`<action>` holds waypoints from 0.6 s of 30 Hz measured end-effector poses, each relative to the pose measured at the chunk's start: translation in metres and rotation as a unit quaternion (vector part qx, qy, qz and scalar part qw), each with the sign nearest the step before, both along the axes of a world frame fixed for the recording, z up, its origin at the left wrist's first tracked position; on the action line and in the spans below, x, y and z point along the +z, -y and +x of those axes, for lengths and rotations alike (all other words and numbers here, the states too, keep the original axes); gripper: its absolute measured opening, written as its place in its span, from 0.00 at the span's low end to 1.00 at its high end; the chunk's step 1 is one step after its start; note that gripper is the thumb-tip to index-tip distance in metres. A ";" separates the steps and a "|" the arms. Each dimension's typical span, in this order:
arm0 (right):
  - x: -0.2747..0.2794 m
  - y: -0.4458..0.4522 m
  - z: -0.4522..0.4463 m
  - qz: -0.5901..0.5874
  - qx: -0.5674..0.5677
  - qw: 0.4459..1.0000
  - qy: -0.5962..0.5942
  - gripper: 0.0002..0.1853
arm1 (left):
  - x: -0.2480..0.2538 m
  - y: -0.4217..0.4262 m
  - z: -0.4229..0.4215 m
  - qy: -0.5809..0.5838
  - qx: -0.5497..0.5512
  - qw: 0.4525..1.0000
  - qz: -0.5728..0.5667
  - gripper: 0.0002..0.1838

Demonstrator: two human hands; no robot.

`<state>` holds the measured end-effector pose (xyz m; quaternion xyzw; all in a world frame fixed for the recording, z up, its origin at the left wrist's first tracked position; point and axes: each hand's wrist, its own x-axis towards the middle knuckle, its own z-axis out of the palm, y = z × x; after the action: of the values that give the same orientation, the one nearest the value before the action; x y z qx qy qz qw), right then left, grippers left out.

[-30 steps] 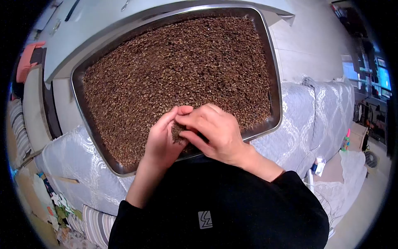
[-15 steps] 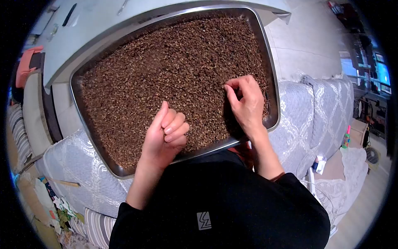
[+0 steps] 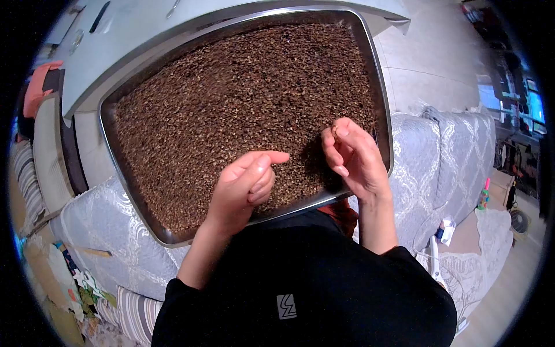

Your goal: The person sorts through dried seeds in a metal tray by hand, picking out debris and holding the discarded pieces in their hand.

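Note:
A large metal tray (image 3: 389, 115) with a shiny rim reaches from the table edge to my body. Coarse brown, grain-like pieces (image 3: 243, 98) cover its bottom. Over the right part of the tray, my right hand (image 3: 359, 153) is raised, thumb and index finger pinched on a small light-brown piece (image 3: 335, 132). My left hand (image 3: 241, 188) hovers above the near middle of the tray. Its index finger points right with the thumb pressed along it, and the other fingers are curled. Whatever those curled fingers may hold is hidden.
A pale table (image 3: 139, 29) stands along the far side, bearing a dark, slim object (image 3: 99, 17). Sofa seats with grey patterned covers (image 3: 442, 156) lie on both sides of me. A striped cushion (image 3: 139, 315) is at the lower left.
My right hand has lifted off the pieces and turned its palm inward, a small piece now showing at its fingertips. My left hand has rotated and moved right, its index finger now extended.

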<state>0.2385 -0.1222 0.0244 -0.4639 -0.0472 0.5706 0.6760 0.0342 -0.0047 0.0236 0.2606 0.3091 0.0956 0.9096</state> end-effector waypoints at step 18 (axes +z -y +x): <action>-0.003 -0.013 -0.061 -0.024 0.099 0.939 0.328 0.05 | -0.014 0.002 -0.002 -0.067 0.020 0.994 0.082 0.11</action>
<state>0.1778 -0.1091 0.0214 -0.6346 -0.2982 0.4520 0.5514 0.0320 -0.0066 0.0096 0.3339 0.3654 0.1210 0.8604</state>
